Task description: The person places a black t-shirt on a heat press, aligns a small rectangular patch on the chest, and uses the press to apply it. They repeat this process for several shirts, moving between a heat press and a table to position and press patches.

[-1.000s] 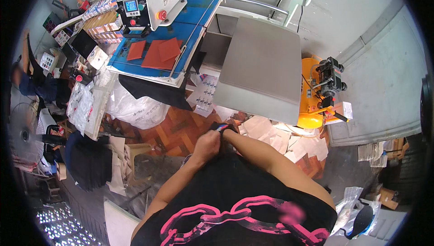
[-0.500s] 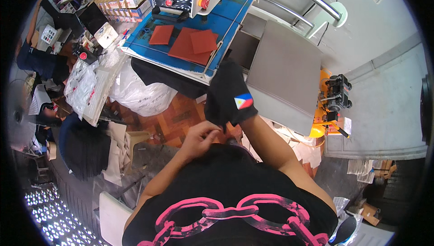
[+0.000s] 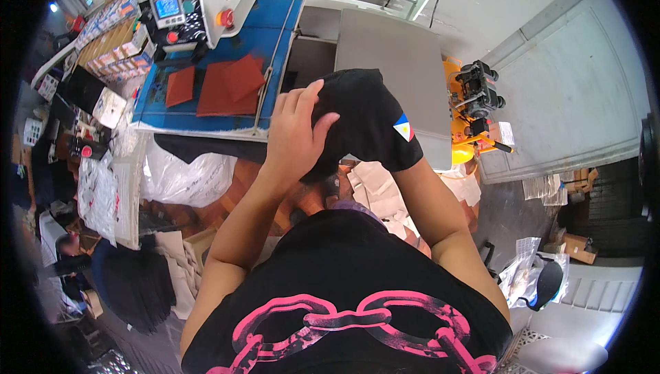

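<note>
A black garment [image 3: 364, 109] hangs bunched over my right forearm [image 3: 436, 205], hiding my right hand inside the cloth. A small blue, red and white flag patch with a yellow mark [image 3: 403, 128] sits near its lower edge. My left hand [image 3: 299, 130] lies against the left side of the garment, fingers stretched upward and thumb apart. On the blue press table [image 3: 278, 16] to the left lie a small dark red pad [image 3: 181, 86] and two larger dark red pads [image 3: 216, 99], one overlapping the other.
A press machine with a lit display [image 3: 167, 7] and a red button [image 3: 225, 18] stands at the far left. Right of the table is a grey flat panel [image 3: 392, 40]. A yellow and black machine [image 3: 478, 92] stands by the wall. A white plastic bag [image 3: 189, 178] rests below the table.
My left hand has risen from near my waist to the garment. The garment has shifted right and spread wider over my right arm. The view has turned to the right.
</note>
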The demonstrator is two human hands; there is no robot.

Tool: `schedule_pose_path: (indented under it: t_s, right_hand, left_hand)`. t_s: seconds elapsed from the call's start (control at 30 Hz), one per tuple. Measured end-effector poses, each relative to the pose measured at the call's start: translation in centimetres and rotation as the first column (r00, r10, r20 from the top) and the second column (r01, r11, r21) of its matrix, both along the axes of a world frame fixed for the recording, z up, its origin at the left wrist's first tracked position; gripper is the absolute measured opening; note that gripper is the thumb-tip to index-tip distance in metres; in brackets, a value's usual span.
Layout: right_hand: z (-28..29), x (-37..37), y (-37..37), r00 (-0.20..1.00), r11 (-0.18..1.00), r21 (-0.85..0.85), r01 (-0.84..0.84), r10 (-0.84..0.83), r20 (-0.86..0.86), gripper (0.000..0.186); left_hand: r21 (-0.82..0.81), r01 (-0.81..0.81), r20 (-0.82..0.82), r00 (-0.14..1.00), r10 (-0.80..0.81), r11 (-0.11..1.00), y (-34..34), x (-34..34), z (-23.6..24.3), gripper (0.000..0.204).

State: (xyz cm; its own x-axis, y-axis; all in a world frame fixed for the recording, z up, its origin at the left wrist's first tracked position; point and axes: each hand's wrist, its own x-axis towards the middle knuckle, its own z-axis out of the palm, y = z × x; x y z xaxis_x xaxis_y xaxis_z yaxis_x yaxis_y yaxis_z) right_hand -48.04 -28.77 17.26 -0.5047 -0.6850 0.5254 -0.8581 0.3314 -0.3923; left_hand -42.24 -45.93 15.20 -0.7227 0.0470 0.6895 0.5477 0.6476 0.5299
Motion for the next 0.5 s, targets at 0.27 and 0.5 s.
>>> schedule_pose_path:
  t_s: [0.27, 0.5]
  right_hand:
    - [-3.8, -8.5, 4.1, 0.864, 0.93, -0.364, -0.051, 0.223, 0.451, 0.038]
    - [-5.0, -12.7, 6.5, 0.153, 0.522, -0.761, 0.386, 0.777, 0.611, 0.049]
  left_hand:
    - [0.026, 0.01, -0.06, 0.998, -0.008, 1.0, 1.5, -8.8, 2.2, 0.021]
    - [-0.303, 0.0, -0.09, 0.995, -0.029, 0.953, 1.1, -16.2, 4.4, 0.007]
